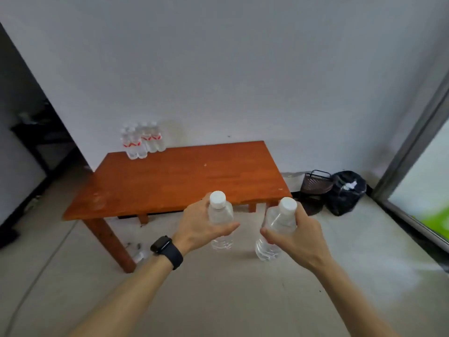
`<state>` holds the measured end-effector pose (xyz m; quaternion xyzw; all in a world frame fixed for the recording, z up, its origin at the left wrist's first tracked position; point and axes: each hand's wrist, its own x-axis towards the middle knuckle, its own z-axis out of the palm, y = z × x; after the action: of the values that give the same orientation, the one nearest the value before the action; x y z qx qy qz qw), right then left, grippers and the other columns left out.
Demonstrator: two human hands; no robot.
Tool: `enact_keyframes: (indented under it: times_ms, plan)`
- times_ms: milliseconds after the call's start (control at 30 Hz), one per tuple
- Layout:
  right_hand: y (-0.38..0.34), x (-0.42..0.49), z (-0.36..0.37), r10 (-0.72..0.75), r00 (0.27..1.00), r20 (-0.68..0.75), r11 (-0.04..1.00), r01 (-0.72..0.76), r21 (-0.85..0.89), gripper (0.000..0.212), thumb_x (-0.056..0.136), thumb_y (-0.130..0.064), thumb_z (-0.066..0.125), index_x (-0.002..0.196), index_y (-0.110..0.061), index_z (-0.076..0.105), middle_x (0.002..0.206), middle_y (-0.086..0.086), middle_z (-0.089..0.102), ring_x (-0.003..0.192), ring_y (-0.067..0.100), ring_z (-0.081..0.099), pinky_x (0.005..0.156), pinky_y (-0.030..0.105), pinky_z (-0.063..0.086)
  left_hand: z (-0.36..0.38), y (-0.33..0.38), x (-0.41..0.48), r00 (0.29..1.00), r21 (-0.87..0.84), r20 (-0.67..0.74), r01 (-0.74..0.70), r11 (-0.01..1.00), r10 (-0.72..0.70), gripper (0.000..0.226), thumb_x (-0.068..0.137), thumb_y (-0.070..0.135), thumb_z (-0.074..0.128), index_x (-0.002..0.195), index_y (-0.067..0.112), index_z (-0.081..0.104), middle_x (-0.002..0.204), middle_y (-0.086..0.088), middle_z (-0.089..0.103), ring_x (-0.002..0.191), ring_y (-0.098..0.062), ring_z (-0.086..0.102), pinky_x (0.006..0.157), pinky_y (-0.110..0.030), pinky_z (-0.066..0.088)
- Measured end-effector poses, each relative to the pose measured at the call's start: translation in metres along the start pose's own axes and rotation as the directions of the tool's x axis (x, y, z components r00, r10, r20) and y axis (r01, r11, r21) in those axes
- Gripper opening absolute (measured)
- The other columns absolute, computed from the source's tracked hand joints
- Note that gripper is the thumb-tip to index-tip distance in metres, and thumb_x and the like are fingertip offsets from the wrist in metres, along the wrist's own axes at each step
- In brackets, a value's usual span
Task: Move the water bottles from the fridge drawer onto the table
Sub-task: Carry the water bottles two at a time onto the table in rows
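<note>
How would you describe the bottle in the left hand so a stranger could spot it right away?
Find the orange-brown wooden table against the white wall. In front of its near edge, the left hand and right hand each grip a clear, white-capped water bottle. It is the left bottle, above the wrist with the black smartwatch.

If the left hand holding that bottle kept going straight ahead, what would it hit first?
Probably the near edge of the wooden table, or it passes just above it; depth is unclear. The left hand and its bottle hang short of it.
</note>
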<state>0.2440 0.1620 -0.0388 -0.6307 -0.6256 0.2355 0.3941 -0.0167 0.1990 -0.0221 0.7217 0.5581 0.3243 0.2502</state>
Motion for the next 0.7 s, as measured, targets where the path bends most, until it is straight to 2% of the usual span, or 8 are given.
enact_keyframes:
  times_ms: [100, 167, 333, 400, 533, 700]
  plan:
    - [-0.039, 0.034, 0.069, -0.005, 0.996, 0.089, 1.0, 0.005, 0.001, 0.079, 0.054, -0.072, 0.077, 0.119, -0.043, 0.043, 0.096, -0.02, 0.062, 0.089, 0.003, 0.06, 0.07, 0.024, 0.048, -0.055, -0.056, 0.013, 0.997, 0.047, -0.042, 0.064, 0.997, -0.062, 0.063, 0.063, 0.072, 0.079, 0.107, 0.034, 0.058, 0.093, 0.015, 0.068, 0.088, -0.006, 0.065, 0.077, -0.031, 0.056]
    - [-0.061, 0.054, 0.107, -0.008, 0.992, 0.126, 1.0, 0.008, 0.003, 0.082, 0.053, -0.074, 0.076, 0.12, -0.041, 0.043, 0.098, -0.02, 0.062, 0.09, 0.002, 0.061, 0.07, 0.022, 0.048, -0.086, -0.088, 0.023, 0.992, 0.067, -0.059, 0.113, 0.991, -0.109, 0.062, 0.065, 0.071, 0.079, 0.11, 0.034, 0.058, 0.095, 0.016, 0.068, 0.091, -0.006, 0.065, 0.079, -0.03, 0.055]
    - [-0.1, 0.106, 0.182, -0.039, 0.975, 0.22, 0.999, 0.043, -0.015, 0.076, 0.055, -0.077, 0.076, 0.116, -0.042, 0.045, 0.098, -0.02, 0.064, 0.089, 0.002, 0.063, 0.068, 0.02, 0.05, -0.143, -0.153, 0.047, 0.972, 0.1, -0.097, 0.225, 0.969, -0.215, 0.074, 0.066, 0.073, 0.075, 0.122, 0.03, 0.053, 0.1, 0.012, 0.067, 0.096, -0.011, 0.064, 0.086, -0.04, 0.057]
    - [-0.109, 0.127, 0.207, -0.039, 0.968, 0.248, 0.998, 0.049, -0.032, 0.076, 0.055, -0.077, 0.075, 0.116, -0.041, 0.046, 0.098, -0.019, 0.064, 0.088, 0.003, 0.063, 0.068, 0.022, 0.051, -0.157, -0.177, 0.056, 0.964, 0.123, -0.114, 0.256, 0.959, -0.242, 0.074, 0.067, 0.073, 0.075, 0.123, 0.03, 0.052, 0.101, 0.014, 0.066, 0.096, -0.01, 0.064, 0.087, -0.039, 0.057]
    - [-0.123, 0.172, 0.256, -0.039, 0.943, 0.331, 0.997, 0.059, -0.05, 0.074, 0.059, -0.067, 0.078, 0.118, -0.031, 0.05, 0.1, -0.014, 0.064, 0.09, 0.01, 0.063, 0.077, 0.035, 0.057, -0.18, -0.223, 0.083, 0.954, 0.163, -0.121, 0.293, 0.942, -0.275, 0.072, 0.067, 0.073, 0.075, 0.121, 0.03, 0.051, 0.1, 0.014, 0.065, 0.095, -0.008, 0.064, 0.086, -0.036, 0.057]
    - [-0.128, 0.236, 0.311, -0.02, 0.911, 0.412, 0.998, 0.044, -0.049, 0.065, 0.065, -0.058, 0.081, 0.117, -0.028, 0.056, 0.099, -0.011, 0.067, 0.088, 0.009, 0.065, 0.074, 0.03, 0.057, -0.199, -0.276, 0.137, 0.937, 0.171, -0.143, 0.339, 0.925, -0.317, 0.074, 0.061, 0.082, 0.068, 0.116, 0.037, 0.05, 0.096, 0.017, 0.065, 0.091, -0.004, 0.064, 0.082, -0.033, 0.058]
